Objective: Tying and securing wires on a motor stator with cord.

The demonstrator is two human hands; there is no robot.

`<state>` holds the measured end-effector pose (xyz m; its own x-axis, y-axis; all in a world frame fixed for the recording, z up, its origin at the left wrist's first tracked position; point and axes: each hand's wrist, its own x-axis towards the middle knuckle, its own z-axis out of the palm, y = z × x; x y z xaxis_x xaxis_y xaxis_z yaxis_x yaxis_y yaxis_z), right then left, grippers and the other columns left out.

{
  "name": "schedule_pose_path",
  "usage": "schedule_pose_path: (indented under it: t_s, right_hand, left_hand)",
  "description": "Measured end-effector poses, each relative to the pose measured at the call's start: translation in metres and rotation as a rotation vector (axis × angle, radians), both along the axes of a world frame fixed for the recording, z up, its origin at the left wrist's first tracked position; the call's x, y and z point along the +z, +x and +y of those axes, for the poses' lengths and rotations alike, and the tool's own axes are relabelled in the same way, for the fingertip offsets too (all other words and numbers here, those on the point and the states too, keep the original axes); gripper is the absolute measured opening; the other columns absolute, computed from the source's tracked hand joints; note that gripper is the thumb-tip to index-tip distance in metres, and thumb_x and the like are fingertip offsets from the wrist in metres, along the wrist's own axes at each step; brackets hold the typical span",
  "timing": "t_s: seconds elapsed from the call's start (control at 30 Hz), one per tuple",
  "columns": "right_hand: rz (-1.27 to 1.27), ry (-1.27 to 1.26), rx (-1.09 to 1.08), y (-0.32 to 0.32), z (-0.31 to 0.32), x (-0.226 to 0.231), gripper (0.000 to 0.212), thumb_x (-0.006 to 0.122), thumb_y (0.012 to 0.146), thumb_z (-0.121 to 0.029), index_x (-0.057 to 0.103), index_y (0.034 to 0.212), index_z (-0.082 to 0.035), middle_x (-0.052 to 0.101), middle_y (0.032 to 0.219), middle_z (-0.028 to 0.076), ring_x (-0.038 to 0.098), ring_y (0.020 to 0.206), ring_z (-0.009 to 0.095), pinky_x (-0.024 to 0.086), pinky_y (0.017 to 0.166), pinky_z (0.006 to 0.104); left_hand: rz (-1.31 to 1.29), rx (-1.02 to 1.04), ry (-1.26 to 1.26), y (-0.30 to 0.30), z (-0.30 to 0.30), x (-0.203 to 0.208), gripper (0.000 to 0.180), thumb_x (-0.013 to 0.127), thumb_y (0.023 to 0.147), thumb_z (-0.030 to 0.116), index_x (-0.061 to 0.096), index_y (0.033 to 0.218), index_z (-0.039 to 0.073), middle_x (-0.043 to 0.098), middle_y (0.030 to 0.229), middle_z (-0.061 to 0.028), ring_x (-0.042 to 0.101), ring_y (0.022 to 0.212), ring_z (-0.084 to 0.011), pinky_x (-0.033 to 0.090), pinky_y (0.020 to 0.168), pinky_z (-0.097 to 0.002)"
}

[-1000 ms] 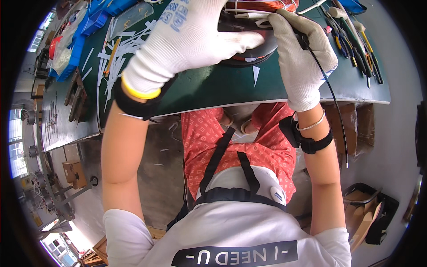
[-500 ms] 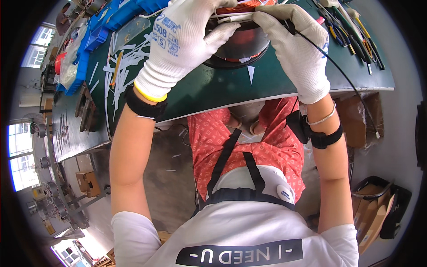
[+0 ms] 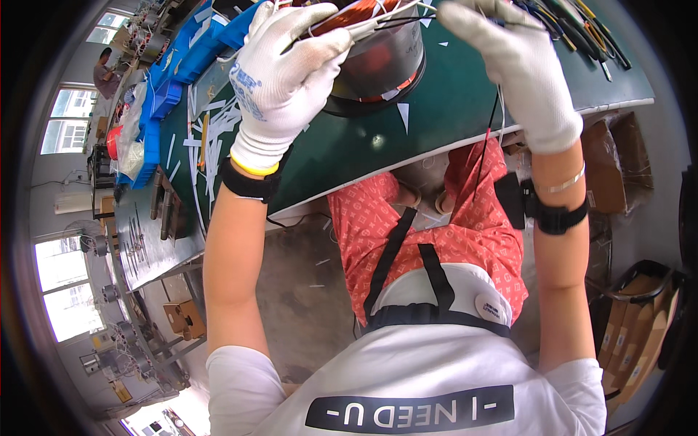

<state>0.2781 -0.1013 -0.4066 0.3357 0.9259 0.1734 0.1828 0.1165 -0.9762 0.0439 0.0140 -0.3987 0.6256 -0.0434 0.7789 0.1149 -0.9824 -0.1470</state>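
Note:
At the top of the view, a motor stator (image 3: 385, 67) stands on the green table, a metal cylinder with copper windings (image 3: 355, 16) at its upper end. My left hand (image 3: 287, 80), in a white knit glove, is closed on white sleeving (image 3: 361, 29) beside the windings. Off to the stator's right, my right hand (image 3: 520, 76), gloved too, is closed on a thin black wire (image 3: 400, 22) stretched from the windings. A black length with a reddish part hangs below that hand toward my lap. The right fingertips are partly cut off by the frame's edge.
White paper strips (image 3: 222, 123) and a yellow pencil-like stick (image 3: 203, 138) lie on the table (image 3: 349, 156) at left. Blue bins (image 3: 171, 98) stand beyond them. Pliers and other hand tools (image 3: 582, 29) lie at the far right. Cardboard boxes (image 3: 614, 167) stand below the table's right side.
My right hand has moved away from the stator to the right, drawing the black wire out between them. The left hand stays by the windings. The whole view has shifted slightly.

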Motion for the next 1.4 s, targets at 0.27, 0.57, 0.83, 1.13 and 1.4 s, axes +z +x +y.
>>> schedule_pose_path:
  t_s: [0.27, 0.57, 0.83, 1.13, 1.4]
  right_hand:
    - [-0.343, 0.418, 0.067, -0.072, -0.034, -0.016, 0.017, 0.074, 0.078, -0.011, 0.072, 0.095, -0.008, 0.071, 0.086, 0.008, 0.068, 0.077, 0.022, 0.051, 0.074, 0.0279]
    - [-0.608, 0.780, -0.093, -0.037, 0.042, -0.029, 0.026, 0.076, 0.072, -0.006, 0.072, 0.096, -0.016, 0.068, 0.095, 0.007, 0.066, 0.090, 0.026, 0.053, 0.081, 0.0338]
    - [-0.863, 0.804, 0.173, -0.012, 0.061, 0.000, 0.024, 0.074, 0.069, -0.003, 0.072, 0.089, -0.016, 0.068, 0.091, 0.008, 0.067, 0.083, 0.025, 0.054, 0.070, 0.0324]
    - [-0.810, 0.790, 0.171, -0.016, 0.052, -0.005, 0.036, 0.073, 0.062, 0.003, 0.073, 0.093, -0.016, 0.069, 0.089, 0.007, 0.068, 0.079, 0.025, 0.056, 0.069, 0.0321]
    - [-0.716, 0.699, -0.069, -0.035, 0.024, -0.002, 0.029, 0.081, 0.067, -0.001, 0.072, 0.093, -0.010, 0.068, 0.096, 0.008, 0.066, 0.086, 0.026, 0.054, 0.074, 0.0325]
  left_hand:
    - [0.011, 0.044, 0.091, -0.002, 0.002, 0.000, 0.027, 0.077, 0.075, 0.001, 0.067, 0.100, 0.007, 0.069, 0.109, -0.0173, 0.066, 0.098, -0.0338, 0.047, 0.096, -0.0487]
    - [0.079, 0.022, 0.175, -0.004, 0.018, 0.001, 0.042, 0.081, 0.069, 0.004, 0.060, 0.104, 0.013, 0.066, 0.106, -0.0158, 0.065, 0.093, -0.0348, 0.049, 0.092, -0.0493]
    - [0.176, 0.041, 0.092, -0.012, 0.008, 0.019, 0.034, 0.075, 0.069, 0.009, 0.064, 0.101, 0.013, 0.066, 0.109, -0.0169, 0.065, 0.091, -0.0337, 0.049, 0.090, -0.0535]
    - [0.007, 0.087, -0.112, -0.005, -0.002, 0.008, 0.031, 0.075, 0.069, 0.005, 0.063, 0.096, 0.010, 0.066, 0.112, -0.0115, 0.063, 0.098, -0.0327, 0.044, 0.099, -0.0563]
    - [-0.104, 0.094, -0.281, 0.000, -0.007, 0.004, 0.029, 0.076, 0.066, 0.002, 0.061, 0.088, 0.011, 0.068, 0.109, -0.0092, 0.063, 0.102, -0.0313, 0.040, 0.103, -0.0552]
